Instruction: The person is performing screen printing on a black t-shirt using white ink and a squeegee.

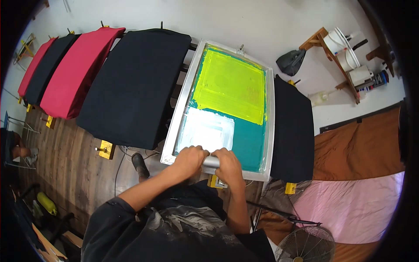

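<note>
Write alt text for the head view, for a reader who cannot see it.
Both hands, left and right, grip a squeegee handle at the near edge of a framed printing screen, green and teal with white ink. Black shirts and red shirts lie on boards to the left, another black one to the right.

Left hand [188,160], right hand [228,163], both clenched.
</note>
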`<state>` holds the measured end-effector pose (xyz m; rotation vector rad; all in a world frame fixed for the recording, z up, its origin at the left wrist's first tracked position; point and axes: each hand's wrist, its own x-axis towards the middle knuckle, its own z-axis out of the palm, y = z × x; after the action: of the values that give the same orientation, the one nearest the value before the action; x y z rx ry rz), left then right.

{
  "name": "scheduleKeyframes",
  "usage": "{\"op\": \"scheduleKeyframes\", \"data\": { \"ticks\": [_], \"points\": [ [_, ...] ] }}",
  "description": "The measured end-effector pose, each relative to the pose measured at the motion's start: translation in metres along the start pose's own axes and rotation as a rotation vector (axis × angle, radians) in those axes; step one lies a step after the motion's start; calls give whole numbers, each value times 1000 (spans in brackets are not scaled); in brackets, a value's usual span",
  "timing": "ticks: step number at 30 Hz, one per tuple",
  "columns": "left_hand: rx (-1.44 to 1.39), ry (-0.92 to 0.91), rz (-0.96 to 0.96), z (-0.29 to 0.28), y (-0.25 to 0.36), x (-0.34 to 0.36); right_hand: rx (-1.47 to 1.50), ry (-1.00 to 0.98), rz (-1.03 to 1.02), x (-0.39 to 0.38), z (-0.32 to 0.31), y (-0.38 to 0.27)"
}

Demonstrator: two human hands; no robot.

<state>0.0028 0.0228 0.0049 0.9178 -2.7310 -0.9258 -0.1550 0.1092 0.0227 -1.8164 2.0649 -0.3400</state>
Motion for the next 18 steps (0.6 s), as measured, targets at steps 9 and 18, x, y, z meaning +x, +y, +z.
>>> {"op": "scheduleKeyframes", "data": {
  "ticks": [9, 18],
  "points": [
    [-17, 25, -107, -27, -41, 104, -104, -94, 62, 113, -24, 34],
    [72, 241, 85, 36, -13, -1, -71, 58, 13, -2, 20, 5]
  ]
}}
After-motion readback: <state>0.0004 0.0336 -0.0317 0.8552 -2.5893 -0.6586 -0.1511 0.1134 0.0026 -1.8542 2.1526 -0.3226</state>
